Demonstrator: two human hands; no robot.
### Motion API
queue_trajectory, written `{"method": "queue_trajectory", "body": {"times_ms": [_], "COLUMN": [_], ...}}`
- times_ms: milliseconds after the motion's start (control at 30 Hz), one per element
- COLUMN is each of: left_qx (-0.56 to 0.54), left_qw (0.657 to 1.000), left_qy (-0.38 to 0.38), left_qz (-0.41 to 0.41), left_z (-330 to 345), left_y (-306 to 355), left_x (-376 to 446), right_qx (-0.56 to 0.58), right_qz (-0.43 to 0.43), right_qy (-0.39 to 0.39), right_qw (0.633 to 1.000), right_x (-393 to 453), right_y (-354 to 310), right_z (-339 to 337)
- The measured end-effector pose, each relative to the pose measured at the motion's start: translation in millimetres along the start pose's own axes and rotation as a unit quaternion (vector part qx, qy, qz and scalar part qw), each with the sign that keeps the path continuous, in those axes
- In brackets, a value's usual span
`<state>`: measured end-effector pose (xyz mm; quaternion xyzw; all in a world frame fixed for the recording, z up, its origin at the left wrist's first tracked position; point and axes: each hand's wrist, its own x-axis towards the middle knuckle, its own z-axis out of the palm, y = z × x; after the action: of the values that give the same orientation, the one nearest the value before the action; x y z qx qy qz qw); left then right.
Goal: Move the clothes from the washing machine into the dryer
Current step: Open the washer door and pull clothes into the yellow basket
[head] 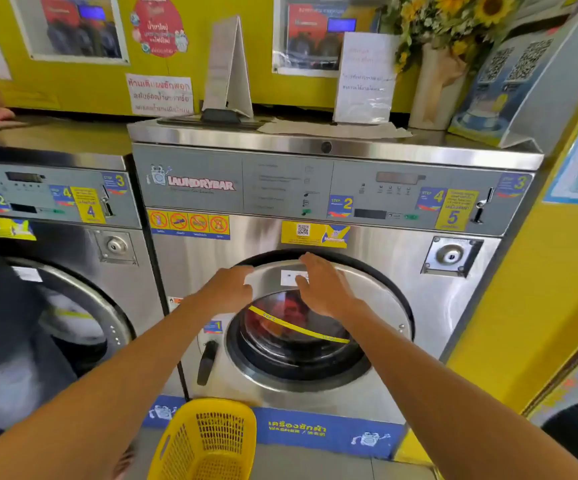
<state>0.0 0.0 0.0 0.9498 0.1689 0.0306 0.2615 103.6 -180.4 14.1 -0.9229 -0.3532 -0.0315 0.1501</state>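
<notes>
Clothes (291,317) blurred behind glass

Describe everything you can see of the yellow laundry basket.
The yellow laundry basket looks like plastic, with walls of fine lattice holes, a smooth rounded rim and a slot handle on its left side. It stands upright, low in front of the washer, between the person's forearms. Nothing shows inside, and neither hand touches it.
</notes>
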Motion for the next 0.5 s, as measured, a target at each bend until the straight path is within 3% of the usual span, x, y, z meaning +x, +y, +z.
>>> {"method": "queue_trajectory", "body": {"times_ms": [100,167,267,500], "left_qx": [-0.017,-0.025,-0.021,-0.022], "left_qw": [0.999,0.999,1.0,0.992], "left_qy": [0.029,0.016,0.005,0.107], "left_qz": [0.017,0.018,0.019,0.062], "left_z": [0,7,21,41], "left_y": [-4,-6,-16,-31], "left_x": [29,44,63,77], "right_qx": [-0.037,-0.068,-0.093,-0.124], "right_qz": [0.009,0.02,0.037,0.047], "right_qy": [0.015,-0.005,0.036,0.109], "right_qw": [0.999,0.997,0.994,0.985], "right_x": [16,19,24,26], "right_y": [3,6,8,13], "right_z": [20,36,50,73]}}
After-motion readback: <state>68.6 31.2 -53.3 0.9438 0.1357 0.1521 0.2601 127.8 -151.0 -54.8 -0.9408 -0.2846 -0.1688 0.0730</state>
